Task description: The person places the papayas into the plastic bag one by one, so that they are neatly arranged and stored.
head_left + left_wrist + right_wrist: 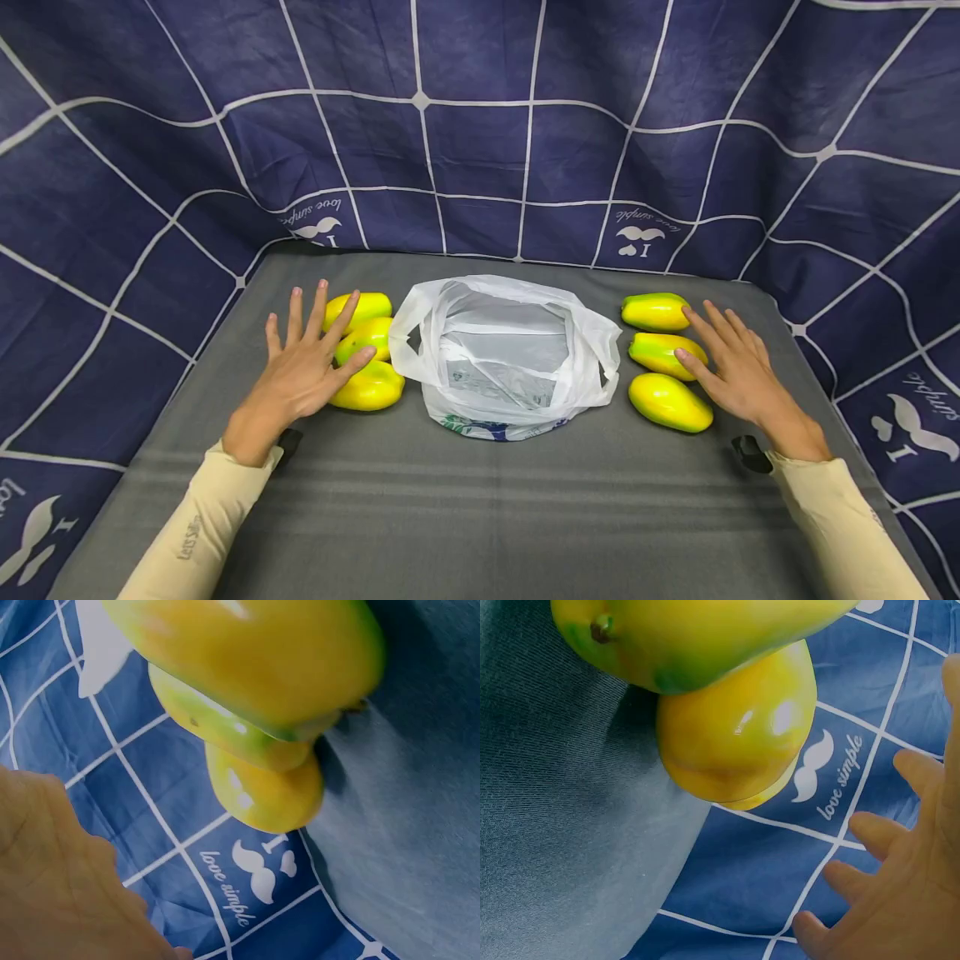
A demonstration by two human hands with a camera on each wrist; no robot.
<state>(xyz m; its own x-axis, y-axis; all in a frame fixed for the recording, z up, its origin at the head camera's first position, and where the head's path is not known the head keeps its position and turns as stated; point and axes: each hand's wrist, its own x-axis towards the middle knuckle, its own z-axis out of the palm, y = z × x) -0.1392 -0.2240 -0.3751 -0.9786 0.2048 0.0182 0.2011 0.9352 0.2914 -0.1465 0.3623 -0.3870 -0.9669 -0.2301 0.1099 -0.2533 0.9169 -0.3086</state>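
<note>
A white plastic bag [498, 417] stands in the middle of the grey table, its mouth spread wide and its handles out to either side. Three yellow-green mangoes [369, 387] lie in a column left of it, and three more mangoes [670, 402] lie in a column on the right. My left hand [303, 367] hovers with fingers spread at the left column, overlapping it in the head view. Over the outer ends of the right column, my right hand [738, 367] is held with its fingers extended. Both hands hold nothing; the left wrist view shows the palm [67, 877] apart from the fruit.
A grey cloth [495, 517] covers the table. Dark blue curtains [480, 142] with white grid lines hang behind it and along both sides. Through the bag's mouth, the crumpled inner plastic and a printed patch show.
</note>
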